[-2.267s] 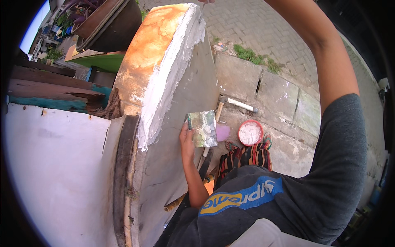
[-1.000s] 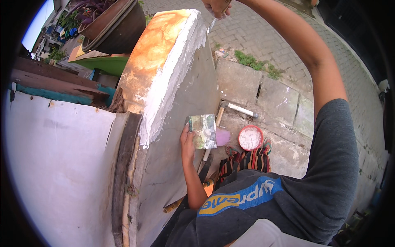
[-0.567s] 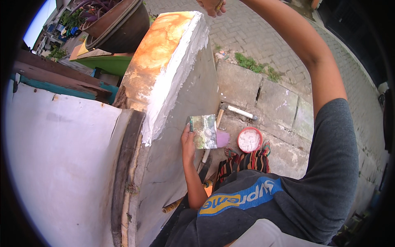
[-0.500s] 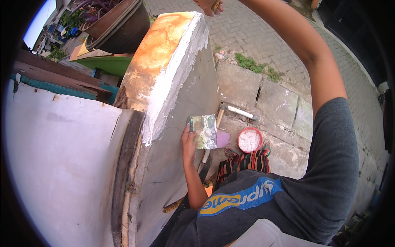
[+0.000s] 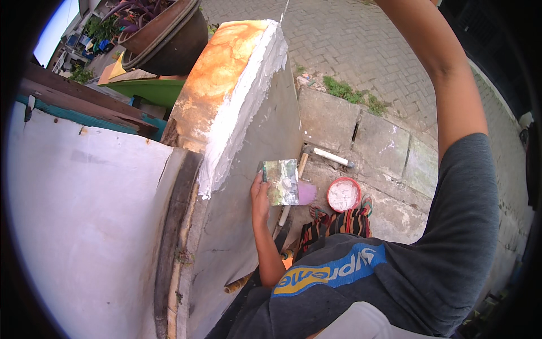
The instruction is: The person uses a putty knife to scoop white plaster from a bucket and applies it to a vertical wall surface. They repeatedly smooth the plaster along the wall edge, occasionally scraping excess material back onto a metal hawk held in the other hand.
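My left hand (image 5: 259,200) is closed on a flat, square board (image 5: 282,182) with a mottled green and white surface and pale smears, beside the grey wall (image 5: 265,130). A thick band of white paste (image 5: 237,127) runs along that wall's upper corner, next to its orange-stained top (image 5: 220,51). My right arm reaches up out of the frame, so that hand is hidden above the top edge. A thin pale line (image 5: 283,14) rises from the wall's far corner; I cannot make out what it is. A red tub (image 5: 343,195) of white paste sits on the ground near my feet.
A white panel (image 5: 84,209) and weathered boards (image 5: 90,107) stand at the left, with potted purple plants (image 5: 166,45) behind. White pipes (image 5: 333,157) lie along the wall's foot on concrete slabs (image 5: 378,144). A brick-paved lane (image 5: 339,39) runs beyond.
My right hand, seen over the wall's far corner a second ago, has moved up and right out of view, and the pale line now shows there. My left hand holds the board almost still.
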`<state>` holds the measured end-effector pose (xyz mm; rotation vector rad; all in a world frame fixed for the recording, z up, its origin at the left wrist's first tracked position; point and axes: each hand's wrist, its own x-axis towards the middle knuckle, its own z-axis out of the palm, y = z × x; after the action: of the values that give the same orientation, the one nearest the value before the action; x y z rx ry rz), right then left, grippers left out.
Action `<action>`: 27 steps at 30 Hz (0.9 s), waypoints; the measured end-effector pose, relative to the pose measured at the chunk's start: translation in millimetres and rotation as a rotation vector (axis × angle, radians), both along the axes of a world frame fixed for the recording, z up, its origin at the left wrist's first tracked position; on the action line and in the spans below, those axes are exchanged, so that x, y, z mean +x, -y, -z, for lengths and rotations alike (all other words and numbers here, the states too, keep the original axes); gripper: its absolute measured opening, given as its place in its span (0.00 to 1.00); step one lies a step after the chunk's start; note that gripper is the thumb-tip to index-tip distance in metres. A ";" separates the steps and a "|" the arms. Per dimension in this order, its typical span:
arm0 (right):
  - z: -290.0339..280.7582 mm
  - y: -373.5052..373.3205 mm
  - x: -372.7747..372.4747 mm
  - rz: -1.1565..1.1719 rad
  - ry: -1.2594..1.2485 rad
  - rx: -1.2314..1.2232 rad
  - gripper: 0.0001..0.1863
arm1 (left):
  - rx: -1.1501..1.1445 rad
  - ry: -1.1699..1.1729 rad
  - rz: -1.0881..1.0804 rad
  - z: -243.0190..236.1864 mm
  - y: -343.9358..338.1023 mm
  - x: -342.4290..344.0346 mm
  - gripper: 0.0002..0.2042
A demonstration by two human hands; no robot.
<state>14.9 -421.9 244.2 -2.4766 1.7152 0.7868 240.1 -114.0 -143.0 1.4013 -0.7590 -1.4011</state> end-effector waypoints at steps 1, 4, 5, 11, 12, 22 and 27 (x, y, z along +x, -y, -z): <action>4.1 -1.0 -4.5 -0.013 0.006 -0.014 0.15 | 0.004 0.008 0.003 0.7 -1.0 1.0 0.25; 29.0 6.7 -12.3 -0.040 -0.025 -0.024 0.15 | 0.007 0.041 0.016 -12.5 1.5 -4.8 0.24; 38.1 10.2 -11.2 -0.093 -0.053 -0.019 0.14 | 0.006 0.059 0.009 -17.0 1.0 -6.5 0.24; 55.1 15.5 4.6 -0.159 -0.001 -0.062 0.10 | -0.017 0.034 0.009 -11.0 1.4 -3.4 0.23; 53.1 17.7 6.7 -0.174 -0.016 -0.054 0.10 | -0.012 0.025 0.010 -12.7 1.2 -4.4 0.23; 1.1 -4.2 11.1 -0.170 -0.048 -0.122 0.08 | 0.005 0.081 -0.035 -8.8 1.1 -0.9 0.23; 10.2 -79.8 -40.7 -0.265 0.217 -0.345 0.10 | 0.019 0.058 0.011 -21.1 2.4 -6.1 0.24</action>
<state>-25.8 -342.0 234.0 -2.9273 1.5808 0.2265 234.0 -116.4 -121.9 1.4592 -0.7939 -1.3845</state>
